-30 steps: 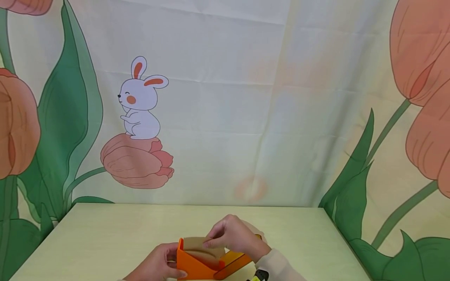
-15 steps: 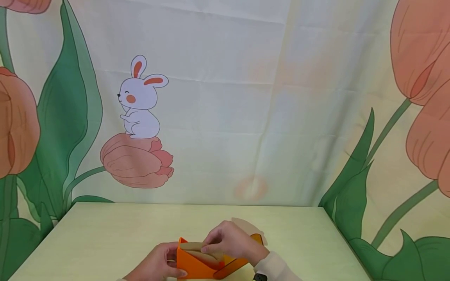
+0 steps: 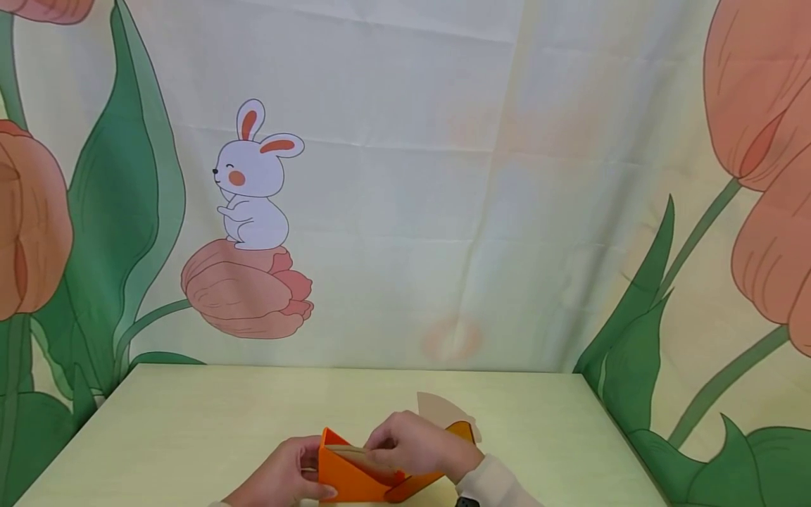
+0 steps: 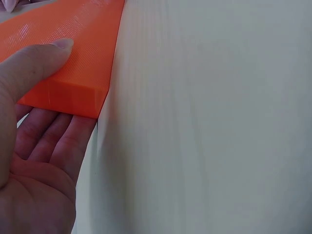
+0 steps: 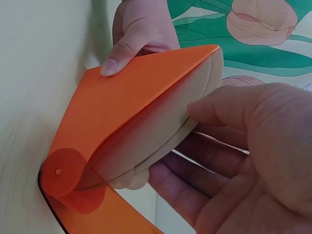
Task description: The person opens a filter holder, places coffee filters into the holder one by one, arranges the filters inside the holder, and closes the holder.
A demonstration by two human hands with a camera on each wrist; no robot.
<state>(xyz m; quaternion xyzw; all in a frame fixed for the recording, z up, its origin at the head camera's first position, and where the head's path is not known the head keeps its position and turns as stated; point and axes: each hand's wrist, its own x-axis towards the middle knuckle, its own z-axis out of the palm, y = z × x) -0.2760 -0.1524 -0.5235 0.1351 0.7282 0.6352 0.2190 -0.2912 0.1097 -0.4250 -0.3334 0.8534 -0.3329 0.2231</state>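
Note:
An orange plastic holder (image 3: 355, 479) with a hinged flap stands at the table's front edge. My left hand (image 3: 285, 468) grips its left end, with the thumb on the near face and the fingers behind, as the left wrist view shows for that hand (image 4: 48, 165). Brown paper coffee filters (image 5: 161, 122) sit partly inside the holder, their curved edges sticking out. My right hand (image 5: 243, 156) pinches the filters between thumb and fingers at that edge. In the head view the right hand (image 3: 405, 443) hides part of the papers.
The flap (image 3: 461, 431) is swung out to the right, joined by a round hinge (image 5: 58, 171). Behind it shows a fan-shaped brown paper (image 3: 440, 408). The pale table (image 3: 241, 401) ends at a printed cloth backdrop (image 3: 393, 211).
My right hand has moved down, and the coffee filters have sunk deeper into the orange holder. More of the fan-shaped paper behind shows now. My left hand has stayed in place.

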